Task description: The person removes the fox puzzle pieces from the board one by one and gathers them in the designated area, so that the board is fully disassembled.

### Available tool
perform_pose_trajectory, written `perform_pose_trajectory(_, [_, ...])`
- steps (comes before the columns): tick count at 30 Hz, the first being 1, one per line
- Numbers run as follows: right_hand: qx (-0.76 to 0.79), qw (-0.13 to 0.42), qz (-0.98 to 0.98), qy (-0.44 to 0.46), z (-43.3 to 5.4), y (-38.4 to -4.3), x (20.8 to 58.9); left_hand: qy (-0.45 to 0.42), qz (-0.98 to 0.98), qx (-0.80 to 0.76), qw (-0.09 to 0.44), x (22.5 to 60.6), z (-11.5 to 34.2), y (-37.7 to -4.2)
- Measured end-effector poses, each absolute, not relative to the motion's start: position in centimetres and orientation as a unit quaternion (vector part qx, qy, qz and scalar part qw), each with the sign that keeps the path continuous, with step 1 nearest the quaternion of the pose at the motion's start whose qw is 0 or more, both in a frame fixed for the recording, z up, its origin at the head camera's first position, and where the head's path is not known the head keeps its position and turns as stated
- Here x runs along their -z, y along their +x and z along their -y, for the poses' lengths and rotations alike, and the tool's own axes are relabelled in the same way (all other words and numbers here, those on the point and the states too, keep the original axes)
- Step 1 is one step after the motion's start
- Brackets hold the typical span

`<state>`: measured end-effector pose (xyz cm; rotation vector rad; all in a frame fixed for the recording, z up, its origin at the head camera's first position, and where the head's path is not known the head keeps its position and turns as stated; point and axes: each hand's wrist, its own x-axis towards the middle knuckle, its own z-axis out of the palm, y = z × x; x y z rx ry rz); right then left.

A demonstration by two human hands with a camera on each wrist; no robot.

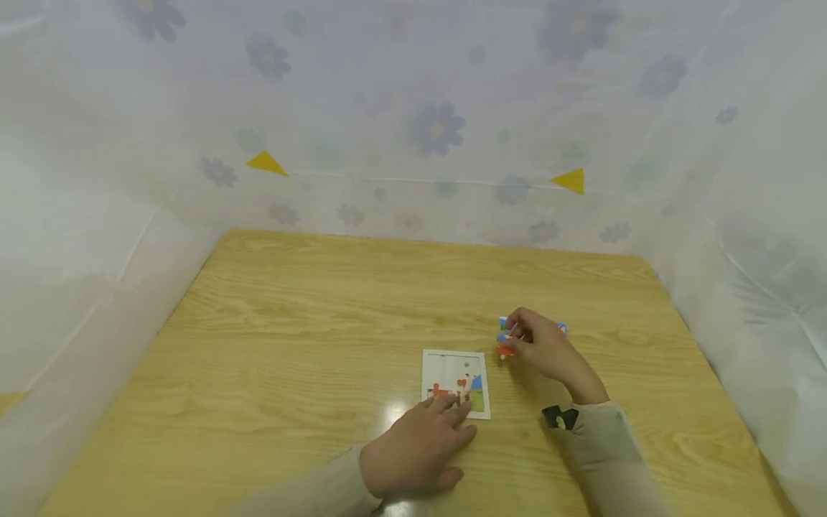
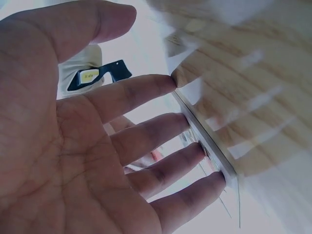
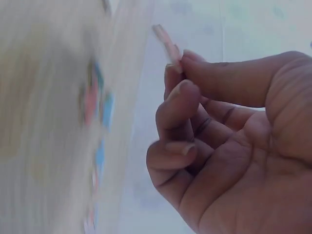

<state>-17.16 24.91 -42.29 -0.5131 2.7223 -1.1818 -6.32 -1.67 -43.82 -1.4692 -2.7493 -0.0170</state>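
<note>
My right hand point(image 1: 549, 352) pinches a small jigsaw piece point(image 3: 168, 46) between thumb and index finger, seen nearly edge-on in the right wrist view, held above the table. Below it lie several loose, brightly coloured puzzle pieces point(image 1: 504, 350), partly covered by the hand in the head view. Flat on the table to the left is a white-rimmed puzzle tray point(image 1: 454, 352) with a few pieces fitted in its lower part. My left hand point(image 1: 420, 445) has its fingers extended, and the fingertips rest on the tray's near edge. Its palm shows wide in the left wrist view.
The wood-grain table point(image 1: 291, 323) stretches away on all sides of the tray. White flower-patterned sheeting point(image 1: 388, 93) walls in its back and both sides. Two yellow triangles point(image 1: 266, 163) are stuck on the back sheet. A black strap point(image 1: 559, 418) sits at the right sleeve cuff.
</note>
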Motion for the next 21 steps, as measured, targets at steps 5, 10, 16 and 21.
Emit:
perform_pose_trajectory(5, [0.323,0.045,-0.936,-0.13,-27.5,-17.5,41.6,-0.466,0.885,0.007,-0.009,43.8,1.9,-6.3])
perform_pose_trajectory(10, [0.307,0.076,-0.94,-0.125,-28.6,-17.9,42.2,-0.46,0.888,0.01,-0.016,43.8,2.3,-6.3])
perform_pose_trajectory(16, [0.272,0.082,-0.954,-0.098,-29.6,-17.8,43.3,-0.473,0.881,0.013,-0.003,43.9,1.9,-6.3])
perform_pose_trajectory(21, [0.244,0.066,-0.962,-0.099,-29.7,-17.8,43.5,-0.475,0.88,0.002,-0.001,44.0,1.7,-6.4])
